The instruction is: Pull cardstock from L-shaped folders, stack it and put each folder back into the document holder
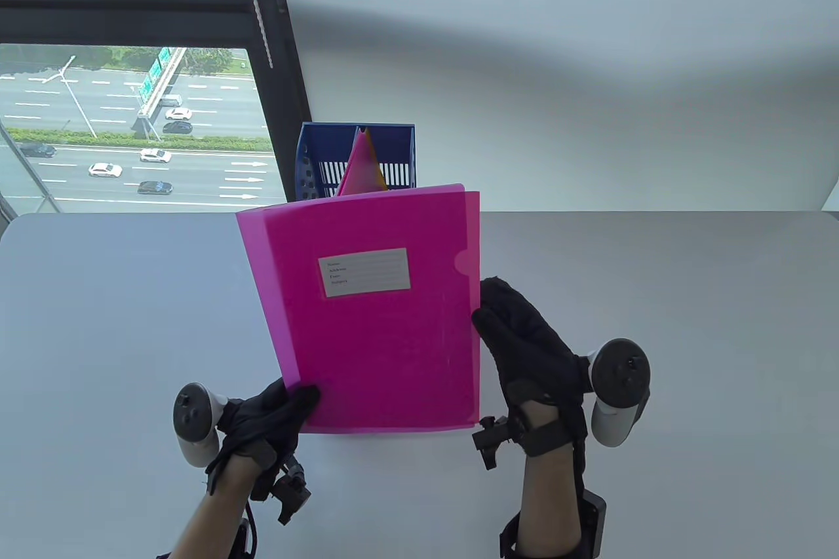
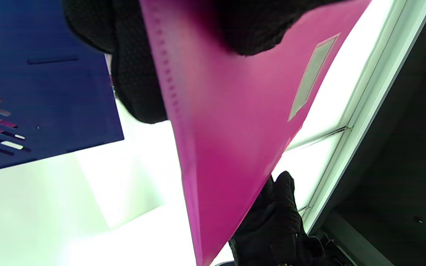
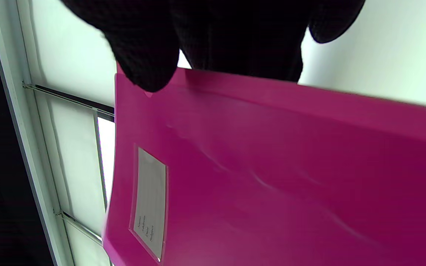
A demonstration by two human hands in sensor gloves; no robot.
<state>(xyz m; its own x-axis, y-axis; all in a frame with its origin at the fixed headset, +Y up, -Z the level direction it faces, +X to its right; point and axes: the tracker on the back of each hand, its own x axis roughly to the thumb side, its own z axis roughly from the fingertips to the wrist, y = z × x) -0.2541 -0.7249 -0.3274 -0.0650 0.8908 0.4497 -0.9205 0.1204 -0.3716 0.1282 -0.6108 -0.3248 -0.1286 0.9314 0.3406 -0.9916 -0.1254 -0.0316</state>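
A pink L-shaped folder (image 1: 373, 323) with a white label (image 1: 365, 272) is held up over the grey table (image 1: 655, 323), its front facing me. My left hand (image 1: 298, 398) grips its bottom left corner, thumb on the front. My right hand (image 1: 488, 316) pinches its right edge, thumb in front and fingers behind. The folder (image 3: 272, 177) looks dense pink, with a paler strip along the right edge; any cardstock inside cannot be told apart. Behind it stands the blue document holder (image 1: 393, 153) with pink and yellow folders (image 1: 362, 162) in it. The left wrist view shows the folder (image 2: 227, 129) and holder (image 2: 43, 92).
The holder stands at the table's far edge, against a white wall (image 1: 557, 61). A dark-framed window (image 1: 131, 126) fills the back left. Bare grey tabletop lies on both sides of the hands.
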